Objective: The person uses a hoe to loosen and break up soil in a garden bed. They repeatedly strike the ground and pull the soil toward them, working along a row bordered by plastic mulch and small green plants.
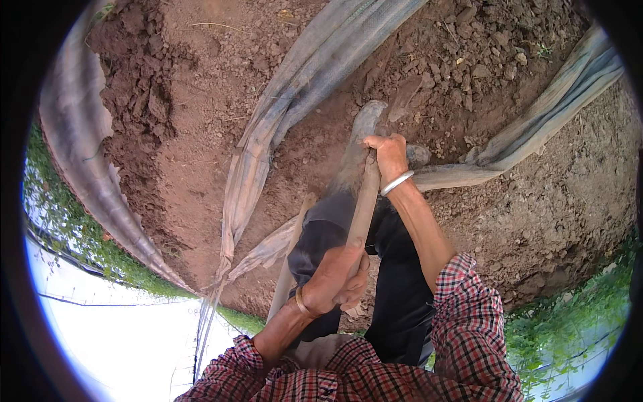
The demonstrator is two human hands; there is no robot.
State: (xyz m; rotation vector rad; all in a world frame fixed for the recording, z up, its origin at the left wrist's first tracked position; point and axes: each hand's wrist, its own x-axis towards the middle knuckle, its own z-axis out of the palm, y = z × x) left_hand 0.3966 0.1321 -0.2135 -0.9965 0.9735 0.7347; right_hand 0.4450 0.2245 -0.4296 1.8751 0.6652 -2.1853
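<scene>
A thick, pale wooden handle [364, 211] runs lengthwise between my forearms, in front of my dark trousers. My left hand [341, 281], with a thin bangle at the wrist, is wrapped around its near part. At its far end is my right hand [387, 148], its fingers curled in; they partly hide the contact there. A silvery bangle [397, 183] circles that wrist. Just beyond the right hand shows a soil-covered foot [370, 114], and the other foot [418, 155] lies to its right. Whether the handle bears a tool head cannot be seen.
A second wooden pole [289, 266] slants beside my left leg. Bunched, dirty woven plastic sheeting [296, 90] crosses the soil, with another twisted length [502, 151] at right and a wide strip [83, 115] at left. Loose clods [467, 65] lie ahead. Green plants [567, 321] edge the ground.
</scene>
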